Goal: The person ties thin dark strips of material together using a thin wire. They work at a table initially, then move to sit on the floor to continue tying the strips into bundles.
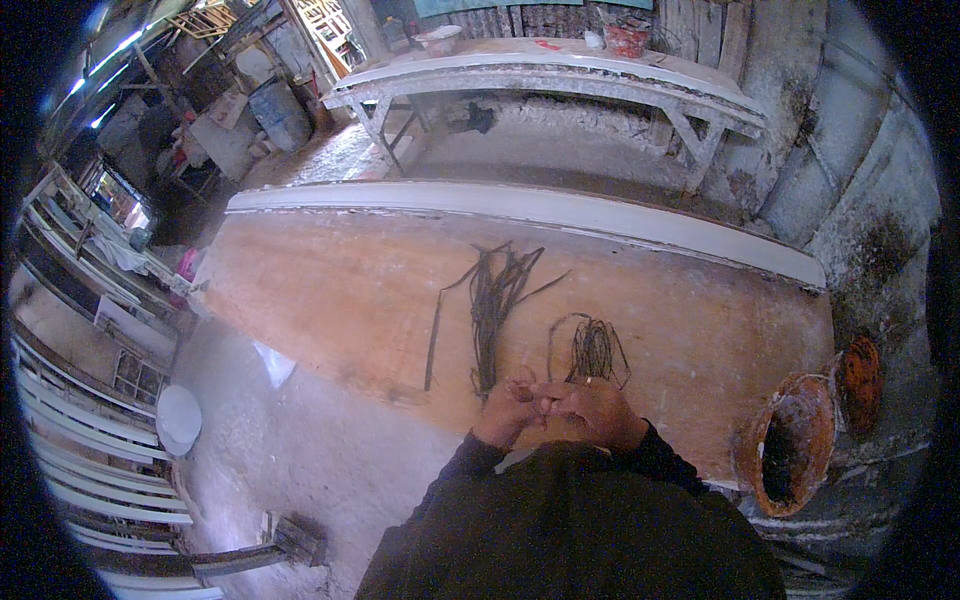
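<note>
On the counter (700, 350), a long bundle of dark strips (490, 310) lay beyond the left hand (510, 405), a smaller looped bundle (595, 345) beyond the right hand (600, 410). The hands met, fingers bent; what either grip held could not be told. Close fingerwork seemed underway, calling next for steady fingertips.

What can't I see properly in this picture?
In the head view:
- Anything between the left hand and right hand: too small, and the hands cover it.
- Near end of the shorter dark bundle: behind the right hand.
- Bottom of the orange container: hidden in dark shadow.
- Part of the table's near edge: behind the dark clothing.
</note>
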The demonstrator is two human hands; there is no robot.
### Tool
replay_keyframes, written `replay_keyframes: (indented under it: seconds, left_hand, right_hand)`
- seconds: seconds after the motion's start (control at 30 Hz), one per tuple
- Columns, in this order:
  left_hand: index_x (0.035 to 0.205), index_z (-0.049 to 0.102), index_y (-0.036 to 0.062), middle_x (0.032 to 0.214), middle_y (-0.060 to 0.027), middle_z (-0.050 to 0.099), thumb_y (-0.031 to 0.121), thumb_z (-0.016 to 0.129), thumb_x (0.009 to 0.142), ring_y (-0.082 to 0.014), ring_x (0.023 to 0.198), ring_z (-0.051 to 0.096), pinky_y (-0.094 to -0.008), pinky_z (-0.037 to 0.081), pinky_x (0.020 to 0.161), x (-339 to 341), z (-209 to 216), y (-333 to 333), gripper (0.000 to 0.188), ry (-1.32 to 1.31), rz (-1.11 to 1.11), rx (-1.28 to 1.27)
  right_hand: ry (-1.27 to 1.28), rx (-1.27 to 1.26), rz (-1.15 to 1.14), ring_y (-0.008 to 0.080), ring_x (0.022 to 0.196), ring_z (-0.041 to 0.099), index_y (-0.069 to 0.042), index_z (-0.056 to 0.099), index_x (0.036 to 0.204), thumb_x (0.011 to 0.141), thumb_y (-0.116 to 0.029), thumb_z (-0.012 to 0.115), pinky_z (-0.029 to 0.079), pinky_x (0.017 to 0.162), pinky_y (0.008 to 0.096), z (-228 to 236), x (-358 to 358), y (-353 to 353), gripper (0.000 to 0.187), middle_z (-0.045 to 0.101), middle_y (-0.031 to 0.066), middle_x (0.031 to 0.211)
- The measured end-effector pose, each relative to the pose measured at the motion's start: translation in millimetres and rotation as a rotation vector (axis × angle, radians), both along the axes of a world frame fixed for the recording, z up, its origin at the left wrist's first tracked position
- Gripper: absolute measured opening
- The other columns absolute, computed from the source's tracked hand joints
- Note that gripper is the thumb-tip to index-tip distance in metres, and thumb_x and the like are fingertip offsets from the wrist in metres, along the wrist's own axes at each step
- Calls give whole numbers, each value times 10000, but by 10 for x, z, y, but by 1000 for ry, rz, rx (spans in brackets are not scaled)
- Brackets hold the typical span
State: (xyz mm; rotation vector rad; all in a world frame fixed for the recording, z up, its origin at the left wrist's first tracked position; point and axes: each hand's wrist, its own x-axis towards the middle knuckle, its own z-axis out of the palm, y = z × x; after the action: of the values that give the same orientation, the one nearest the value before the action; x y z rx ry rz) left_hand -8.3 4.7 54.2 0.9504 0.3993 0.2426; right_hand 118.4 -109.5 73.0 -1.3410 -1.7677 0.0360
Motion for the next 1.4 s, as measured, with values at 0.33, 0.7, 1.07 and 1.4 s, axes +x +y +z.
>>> replay_keyframes:
  seconds: [0.33,0.7,1.07,1.4]
  left_hand:
    - [759,537,42,753,-49,567,20,635,696,-165,674,551,-279,429,635,-65,55,-115,118,-45,132,786]
    - [827,559,43,822,-79,580,37,650,688,-178,701,572,-283,464,555,-114,-132,-143,166,-38,52,862]
    - [1154,304,98,852,-102,554,-93,605,688,-185,793,570,-303,500,643,-159,-438,-208,587,-68,223,574]
    - [1151,296,72,779,-49,524,-55,586,687,-133,744,545,-248,474,605,-65,-444,-266,562,117,329,605]
  right_hand:
    - [451,-93,-235,190,662,565,-51,490,808,727,-81,622,452,583,287,-279,-71,-70,158,569,80,757]
    - [1451,-524,-111,106,705,519,-26,564,840,775,-113,586,420,633,231,-507,-121,-78,111,560,31,762]
    - [803,-354,-115,133,735,536,1,590,862,764,-113,587,427,650,251,-323,-161,-46,150,561,67,812]
    - [385,-271,-338,225,654,509,3,548,783,759,-119,579,405,585,286,-311,-221,2,129,504,111,720]
